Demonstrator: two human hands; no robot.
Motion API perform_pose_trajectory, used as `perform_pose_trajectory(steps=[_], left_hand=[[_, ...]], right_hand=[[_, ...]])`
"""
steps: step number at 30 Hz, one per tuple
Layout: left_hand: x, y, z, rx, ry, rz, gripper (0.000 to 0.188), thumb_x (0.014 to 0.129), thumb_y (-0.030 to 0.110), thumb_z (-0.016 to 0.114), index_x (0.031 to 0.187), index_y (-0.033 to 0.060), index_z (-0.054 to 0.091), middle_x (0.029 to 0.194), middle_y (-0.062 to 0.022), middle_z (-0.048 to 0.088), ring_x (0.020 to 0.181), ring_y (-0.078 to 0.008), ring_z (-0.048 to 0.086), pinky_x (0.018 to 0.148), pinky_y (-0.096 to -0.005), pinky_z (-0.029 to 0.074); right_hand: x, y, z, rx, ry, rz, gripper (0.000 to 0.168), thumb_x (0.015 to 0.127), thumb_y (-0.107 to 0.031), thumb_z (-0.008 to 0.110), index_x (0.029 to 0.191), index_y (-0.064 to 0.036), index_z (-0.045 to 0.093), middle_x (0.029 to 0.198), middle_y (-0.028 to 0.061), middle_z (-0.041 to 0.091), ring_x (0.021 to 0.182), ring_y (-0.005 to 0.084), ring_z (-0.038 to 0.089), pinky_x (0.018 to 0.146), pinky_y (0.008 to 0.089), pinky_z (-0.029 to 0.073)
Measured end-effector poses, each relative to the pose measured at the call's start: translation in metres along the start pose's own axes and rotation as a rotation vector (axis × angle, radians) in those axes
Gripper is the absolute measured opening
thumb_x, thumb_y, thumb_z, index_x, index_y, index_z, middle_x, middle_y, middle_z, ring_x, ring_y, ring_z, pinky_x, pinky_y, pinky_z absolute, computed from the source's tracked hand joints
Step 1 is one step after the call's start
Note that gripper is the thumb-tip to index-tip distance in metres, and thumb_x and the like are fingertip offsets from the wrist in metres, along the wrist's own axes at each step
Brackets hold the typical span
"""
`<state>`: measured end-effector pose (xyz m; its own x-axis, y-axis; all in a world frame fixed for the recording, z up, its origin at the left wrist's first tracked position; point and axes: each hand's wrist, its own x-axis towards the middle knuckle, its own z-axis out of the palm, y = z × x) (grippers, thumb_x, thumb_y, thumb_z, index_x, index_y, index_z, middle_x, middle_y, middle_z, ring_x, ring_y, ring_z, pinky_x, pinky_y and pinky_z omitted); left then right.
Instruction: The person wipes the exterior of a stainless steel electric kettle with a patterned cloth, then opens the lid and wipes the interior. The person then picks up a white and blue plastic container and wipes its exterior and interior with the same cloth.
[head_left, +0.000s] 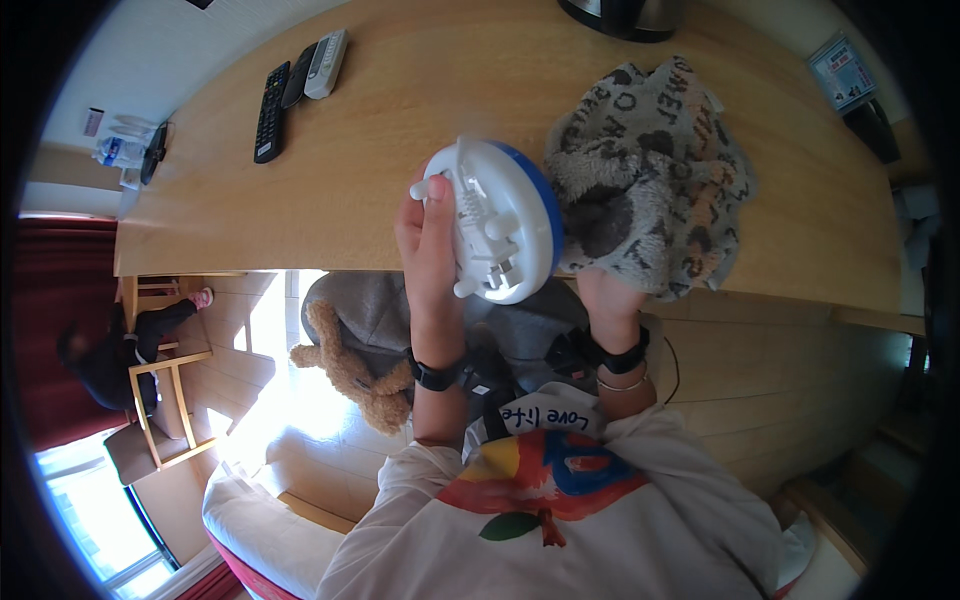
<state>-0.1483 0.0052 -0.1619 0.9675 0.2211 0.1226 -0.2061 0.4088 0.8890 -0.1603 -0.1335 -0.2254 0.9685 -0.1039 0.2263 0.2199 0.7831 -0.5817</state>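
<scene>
My left hand (429, 232) grips a round white plastic electrical appliance (529, 199) by its left side, thumb on the face turned up to me. That face carries small peg feet and a pronged plug (501, 271) tucked against it. A blue band (551, 214) runs around the right edge. A grey fleece cloth (660, 172) with dark letters and spots, partly orange, covers my right hand (611, 294) nearly to the wrist. Its fingers are hidden, so their grip cannot be seen. The cloth reaches the appliance's right edge; whether they touch is unclear. Both are over the wooden desk's front edge (360, 255).
Remote controls (270, 112) lie at the desk's back left. A kettle-like vessel (626, 15) stands at the back, a framed sign (841, 71) at far right. Below are a grey seat (367, 307) and brown plush toy (352, 375). A person (112, 360) sits at far left.
</scene>
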Motion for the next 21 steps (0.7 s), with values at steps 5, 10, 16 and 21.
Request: perform_pose_trajectory(steps=[5,10,16,21], left_hand=[[0.0,-0.001,0.0,0.004,-0.018,0.01,0.034,0.088,0.023,0.046,0.109,-0.0027,0.049,0.094,-0.007,0.058,0.082,-0.0104,0.054,0.073,-0.0225,0.043],[0.001,0.0,0.001,-0.016,0.012,0.006,0.031,0.087,0.021,0.045,0.108,-0.0024,0.048,0.093,-0.007,0.058,0.082,-0.0105,0.054,0.074,-0.0226,0.043],[0.001,-0.002,0.0,-0.01,-0.045,0.056,0.03,0.086,0.02,0.048,0.107,-0.0015,0.049,0.094,-0.0063,0.057,0.084,-0.0099,0.053,0.074,-0.0223,0.042],[0.003,-0.002,0.004,0.197,0.007,0.085,0.03,0.082,0.021,0.054,0.103,-0.0004,0.051,0.092,-0.0057,0.056,0.083,-0.0109,0.052,0.074,-0.0231,0.041]], right_hand=[[0.003,-0.004,0.001,0.193,-0.037,-0.036,0.055,0.088,-0.04,0.033,0.13,-0.005,0.025,0.132,0.0104,0.029,0.121,0.0266,0.028,0.101,0.0414,0.02],[0.002,0.0,-0.005,0.287,-0.113,-0.049,0.053,0.088,-0.039,0.032,0.129,-0.005,0.025,0.133,0.0104,0.029,0.12,0.027,0.028,0.101,0.0419,0.02],[-0.001,0.003,-0.015,0.247,-0.182,0.031,0.052,0.089,-0.037,0.032,0.13,-0.005,0.024,0.133,0.0094,0.028,0.121,0.0235,0.028,0.101,0.0381,0.021],[-0.018,0.004,-0.031,-0.98,-0.178,-0.172,0.05,0.085,-0.031,0.039,0.126,-0.004,0.029,0.128,0.0115,0.033,0.117,0.0265,0.032,0.099,0.0383,0.024]])
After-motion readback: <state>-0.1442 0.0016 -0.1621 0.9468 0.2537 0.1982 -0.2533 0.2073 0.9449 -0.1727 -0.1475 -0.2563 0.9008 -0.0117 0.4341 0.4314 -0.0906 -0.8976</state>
